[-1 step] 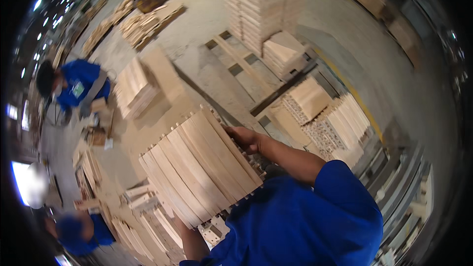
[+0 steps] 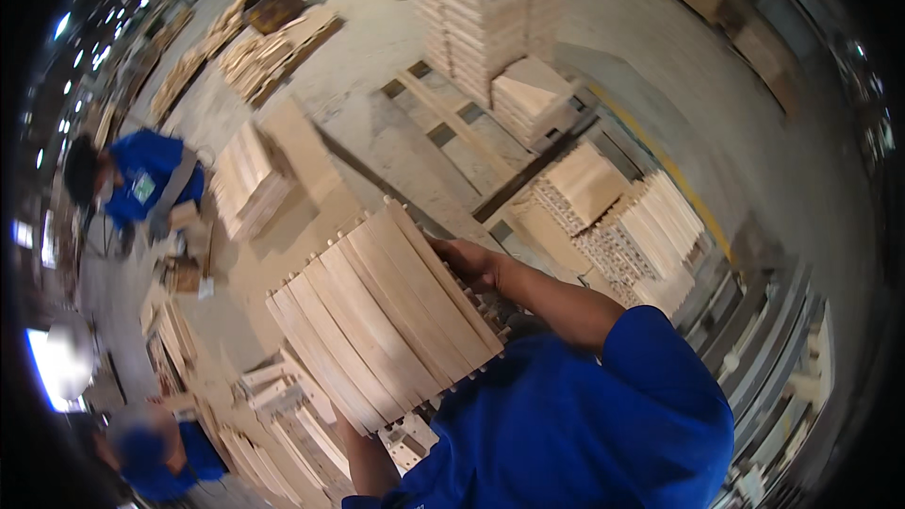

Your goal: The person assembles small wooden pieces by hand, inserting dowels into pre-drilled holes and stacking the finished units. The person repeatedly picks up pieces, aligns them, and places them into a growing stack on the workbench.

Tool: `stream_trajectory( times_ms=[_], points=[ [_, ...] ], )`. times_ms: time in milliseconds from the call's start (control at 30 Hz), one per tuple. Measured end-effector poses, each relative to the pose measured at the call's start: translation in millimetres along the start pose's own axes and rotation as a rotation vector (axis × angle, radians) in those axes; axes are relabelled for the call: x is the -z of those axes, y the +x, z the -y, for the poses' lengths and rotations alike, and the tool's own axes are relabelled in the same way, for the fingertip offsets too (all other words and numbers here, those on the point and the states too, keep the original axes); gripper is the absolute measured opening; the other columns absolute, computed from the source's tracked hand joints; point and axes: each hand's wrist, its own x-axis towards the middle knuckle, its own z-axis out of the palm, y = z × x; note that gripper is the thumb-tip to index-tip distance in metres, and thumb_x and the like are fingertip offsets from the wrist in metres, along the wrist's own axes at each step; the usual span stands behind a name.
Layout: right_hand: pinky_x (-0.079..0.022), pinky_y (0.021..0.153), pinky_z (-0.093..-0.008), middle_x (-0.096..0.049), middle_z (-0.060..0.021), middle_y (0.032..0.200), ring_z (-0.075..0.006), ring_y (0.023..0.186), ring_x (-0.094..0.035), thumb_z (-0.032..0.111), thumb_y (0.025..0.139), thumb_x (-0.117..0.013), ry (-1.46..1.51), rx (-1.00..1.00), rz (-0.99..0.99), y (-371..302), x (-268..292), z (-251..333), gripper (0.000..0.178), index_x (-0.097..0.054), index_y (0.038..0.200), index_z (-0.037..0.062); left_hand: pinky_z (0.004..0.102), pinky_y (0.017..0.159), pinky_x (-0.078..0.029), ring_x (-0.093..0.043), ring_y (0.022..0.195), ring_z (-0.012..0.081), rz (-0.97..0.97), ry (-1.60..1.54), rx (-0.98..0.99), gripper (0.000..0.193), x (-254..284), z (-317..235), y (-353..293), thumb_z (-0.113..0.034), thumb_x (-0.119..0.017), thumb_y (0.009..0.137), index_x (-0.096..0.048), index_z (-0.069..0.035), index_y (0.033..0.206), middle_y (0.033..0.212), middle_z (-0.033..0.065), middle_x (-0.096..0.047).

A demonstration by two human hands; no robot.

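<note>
A bundle of pale wooden slats (image 2: 386, 311), laid side by side with short round pegs sticking out at their ends, is held in front of my body. My right hand (image 2: 469, 264) grips its far right side, fingers partly tucked behind the edge. At the bundle's near left end is my left hand (image 2: 351, 426); most of it is hidden by the slats, and only the wrist side and part of the hand show. The slats tilt across the view, from upper right to lower left.
Stacked pegged slats (image 2: 641, 236) lie on the right, beyond my right arm. A tall pile of wooden boards (image 2: 481, 28) stands farther off by a pallet (image 2: 452, 127). A low board stack (image 2: 247, 179) sits left, near a co-worker (image 2: 151, 174). Another person (image 2: 156, 452) is lower left.
The surroundings have shifted slightly left in the view. Both hands keep the bundle of slats in nearly the same position, and the co-worker at left stays bent over.
</note>
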Motion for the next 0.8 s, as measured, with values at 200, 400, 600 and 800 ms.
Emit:
stream_trajectory(
  times_ms=[200, 400, 600, 800],
  points=[
    [-0.054, 0.106, -0.0387, -0.061, -0.0182, 0.145, -0.0239, 0.122, -0.066, 0.051, 0.112, -0.038, 0.118, 0.232, -0.206, -79.2, 63.9, 24.1, 0.065, -0.051, 0.150, 0.0008, 0.0443, 0.093, -0.061, -0.074, 0.103, 0.0287, 0.125, 0.185, 0.220, 0.053, -84.3, 27.0, 83.2, -0.038, -0.054, 0.102, -0.062, 0.002, 0.136, 0.122, 0.0186, -0.072],
    [-0.053, 0.107, -0.0398, -0.063, -0.0146, 0.143, -0.0214, 0.122, -0.067, 0.052, 0.113, -0.033, 0.185, 0.454, -0.334, -142.8, 97.0, 27.5, 0.064, -0.049, 0.152, 0.0029, 0.0444, 0.094, -0.061, -0.073, 0.105, 0.0288, 0.254, 0.346, 0.417, 0.053, -159.4, 45.9, 157.0, -0.038, -0.054, 0.102, -0.061, 0.001, 0.137, 0.123, 0.0185, -0.072],
    [-0.060, 0.067, -0.0338, -0.074, -0.0144, 0.121, -0.0165, 0.095, -0.074, 0.055, 0.108, -0.046, 0.377, 0.610, -0.589, -147.2, 102.3, 24.6, 0.064, -0.061, 0.141, 0.0020, 0.0445, 0.095, -0.060, -0.072, 0.106, 0.0288, 0.364, 0.466, 0.556, 0.054, -213.9, 42.0, 227.8, -0.039, -0.055, 0.102, -0.060, 0.001, 0.137, 0.125, 0.0183, -0.071],
    [-0.055, 0.105, -0.0403, -0.066, -0.0153, 0.140, -0.0231, 0.123, -0.067, 0.054, 0.111, -0.040, 0.504, 0.702, -0.524, -125.4, 106.3, 36.7, 0.065, -0.053, 0.149, 0.0039, 0.0446, 0.096, -0.059, -0.072, 0.108, 0.0289, 0.482, 0.564, 0.615, 0.055, -275.0, 23.6, 283.4, -0.039, -0.055, 0.101, -0.060, 0.001, 0.138, 0.126, 0.0182, -0.071]
  ],
)
